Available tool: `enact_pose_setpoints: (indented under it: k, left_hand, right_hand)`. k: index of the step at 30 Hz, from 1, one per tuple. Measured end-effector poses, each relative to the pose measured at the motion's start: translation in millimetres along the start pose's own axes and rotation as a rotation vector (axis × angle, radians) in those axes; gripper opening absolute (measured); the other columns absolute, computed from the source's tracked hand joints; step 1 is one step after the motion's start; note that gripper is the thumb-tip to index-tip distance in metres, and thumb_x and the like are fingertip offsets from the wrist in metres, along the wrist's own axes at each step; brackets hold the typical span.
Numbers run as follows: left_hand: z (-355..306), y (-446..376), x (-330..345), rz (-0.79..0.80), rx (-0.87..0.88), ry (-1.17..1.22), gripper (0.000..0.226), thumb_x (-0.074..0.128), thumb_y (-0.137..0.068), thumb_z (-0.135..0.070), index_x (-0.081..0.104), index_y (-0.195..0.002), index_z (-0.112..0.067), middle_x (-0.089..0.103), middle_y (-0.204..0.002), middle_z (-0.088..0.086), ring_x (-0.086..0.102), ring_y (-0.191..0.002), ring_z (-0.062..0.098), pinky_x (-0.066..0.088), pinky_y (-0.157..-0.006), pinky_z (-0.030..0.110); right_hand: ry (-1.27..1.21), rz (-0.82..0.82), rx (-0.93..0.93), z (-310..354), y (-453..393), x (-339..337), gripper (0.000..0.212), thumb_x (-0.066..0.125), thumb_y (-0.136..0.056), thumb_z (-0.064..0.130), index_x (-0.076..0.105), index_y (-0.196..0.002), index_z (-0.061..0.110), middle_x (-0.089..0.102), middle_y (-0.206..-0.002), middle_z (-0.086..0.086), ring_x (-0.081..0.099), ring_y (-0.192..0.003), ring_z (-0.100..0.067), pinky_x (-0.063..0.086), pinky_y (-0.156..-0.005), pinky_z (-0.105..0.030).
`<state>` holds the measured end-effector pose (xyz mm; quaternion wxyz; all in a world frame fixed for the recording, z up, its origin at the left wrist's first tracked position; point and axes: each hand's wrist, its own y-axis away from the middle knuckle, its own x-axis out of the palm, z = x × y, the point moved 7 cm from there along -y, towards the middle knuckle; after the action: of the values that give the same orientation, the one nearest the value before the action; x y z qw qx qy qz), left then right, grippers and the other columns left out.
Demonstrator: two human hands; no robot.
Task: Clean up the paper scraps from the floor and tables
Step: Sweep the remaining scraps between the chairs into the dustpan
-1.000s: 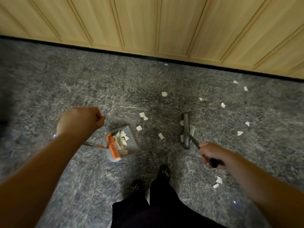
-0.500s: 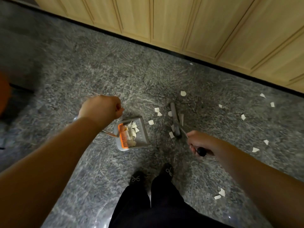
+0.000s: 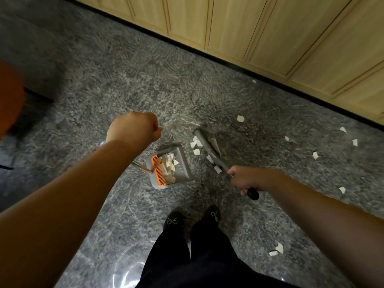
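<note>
Left hand [image 3: 135,127] fisted around the dustpan [image 3: 169,168] handle; right hand [image 3: 245,178] gripping the broom [image 3: 207,147] handle. Partway done, judging by the pan: already heaped with white scraps [image 3: 196,151], a few more against the broom head beside it. Plenty still scattered over the grey floor [image 3: 124,80] rightward and near the shoes [image 3: 173,221]. Small, torn, white paper bits.

Grey speckled stone floor [image 3: 124,84] underfoot, met along a dark baseboard [image 3: 207,53] by pale wooden panelling [image 3: 270,28] running diagonally across the top. Black shoes [image 3: 173,222] with small bows below dark trousers [image 3: 187,262] at the bottom edge. Blurred orange shape [image 3: 9,96] at the far left, too unclear to identify.
</note>
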<state>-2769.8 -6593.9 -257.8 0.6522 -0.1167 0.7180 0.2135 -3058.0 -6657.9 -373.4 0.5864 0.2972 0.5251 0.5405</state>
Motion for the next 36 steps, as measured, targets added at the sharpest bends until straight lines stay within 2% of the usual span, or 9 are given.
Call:
enact_pose_setpoints:
  k: [2, 5, 7, 15, 19, 23, 29, 33, 36]
  left_hand:
    - [1, 2, 0, -0.016, 0.008, -0.002, 0.020, 0.060, -0.088, -0.047, 0.064, -0.083, -0.027, 0.051, -0.064, -0.004, 0.053, -0.062, 0.023, 0.037, -0.054, 0.027]
    - [6, 4, 1, -0.017, -0.002, 0.004, 0.021, 0.059, -0.089, -0.048, 0.064, -0.083, -0.028, 0.050, -0.063, -0.004, 0.049, -0.060, 0.022, 0.035, -0.053, 0.027]
    - [11, 6, 2, -0.025, -0.003, 0.010, 0.022, 0.060, -0.088, -0.048, 0.064, -0.082, -0.027, 0.045, -0.060, -0.005, 0.047, -0.059, 0.022, 0.032, -0.052, 0.027]
    - [47, 15, 5, -0.017, -0.036, 0.028, 0.024, 0.062, -0.086, -0.050, 0.065, -0.082, -0.026, 0.045, -0.060, -0.005, 0.047, -0.058, 0.021, 0.033, -0.053, 0.026]
    - [57, 14, 7, 0.002, -0.038, 0.027, 0.024, 0.061, -0.085, -0.053, 0.066, -0.084, -0.029, 0.064, -0.072, 0.003, 0.060, -0.068, 0.028, 0.037, -0.055, 0.027]
    - [53, 13, 7, -0.024, -0.011, 0.024, 0.026, 0.061, -0.086, -0.053, 0.067, -0.086, -0.028, 0.065, -0.073, 0.004, 0.060, -0.067, 0.027, 0.038, -0.054, 0.027]
    - [55, 16, 8, -0.045, 0.017, 0.043, 0.024, 0.061, -0.086, -0.052, 0.066, -0.086, -0.028, 0.066, -0.072, 0.002, 0.060, -0.065, 0.027, 0.037, -0.053, 0.026]
    - [53, 21, 7, -0.062, 0.029, 0.059, 0.024, 0.059, -0.086, -0.051, 0.065, -0.083, -0.028, 0.064, -0.069, 0.000, 0.048, -0.058, 0.021, 0.031, -0.050, 0.025]
    - [51, 23, 8, -0.059, 0.022, 0.050, 0.024, 0.058, -0.087, -0.051, 0.064, -0.083, -0.028, 0.056, -0.064, -0.001, 0.045, -0.057, 0.020, 0.029, -0.049, 0.025]
  right_hand:
    - [0.017, 0.032, 0.000, 4, 0, 11, 0.039, 0.049, -0.091, 0.010, 0.052, -0.130, 0.003, 0.056, -0.076, 0.000, 0.055, -0.057, -0.010, 0.046, -0.049, -0.021]
    - [-0.039, 0.111, 0.063, 3, 2, 23, 0.048, 0.039, -0.096, 0.007, 0.034, -0.143, 0.015, 0.053, -0.094, -0.007, 0.059, -0.055, -0.011, 0.045, -0.046, -0.022]
    - [-0.084, 0.095, 0.072, 1, 3, 24, 0.052, 0.037, -0.096, 0.005, 0.033, -0.146, 0.020, 0.051, -0.102, -0.009, 0.059, -0.055, -0.013, 0.045, -0.046, -0.022]
    - [-0.355, -0.024, 0.085, -15, 32, 28, 0.055, 0.040, -0.093, -0.003, 0.041, -0.143, 0.018, 0.051, -0.079, -0.008, 0.048, -0.036, -0.011, 0.036, -0.039, -0.019]
    - [-0.509, -0.069, 0.101, -17, 51, 41, 0.049, 0.040, -0.096, -0.002, 0.039, -0.143, 0.012, 0.050, -0.071, -0.012, 0.044, -0.037, -0.012, 0.034, -0.037, -0.019]
    - [-0.631, -0.119, 0.170, -25, 58, 62, 0.051, 0.038, -0.097, 0.002, 0.033, -0.146, 0.016, 0.052, -0.074, -0.012, 0.045, -0.042, -0.014, 0.033, -0.037, -0.018]
    - [-0.620, -0.090, 0.206, -21, 45, 103, 0.052, 0.036, -0.094, 0.007, 0.031, -0.146, 0.015, 0.060, -0.065, -0.011, 0.053, -0.053, -0.020, 0.037, -0.049, -0.027]
    - [-0.644, -0.060, 0.211, 3, 29, 124, 0.060, 0.035, -0.093, 0.005, 0.025, -0.150, 0.018, 0.064, -0.065, -0.011, 0.057, -0.044, -0.016, 0.042, -0.044, -0.023]
    - [-0.649, -0.036, 0.169, 24, 19, 125, 0.058, 0.035, -0.095, 0.006, 0.024, -0.151, 0.016, 0.062, -0.071, -0.011, 0.058, -0.048, -0.014, 0.043, -0.047, -0.025]
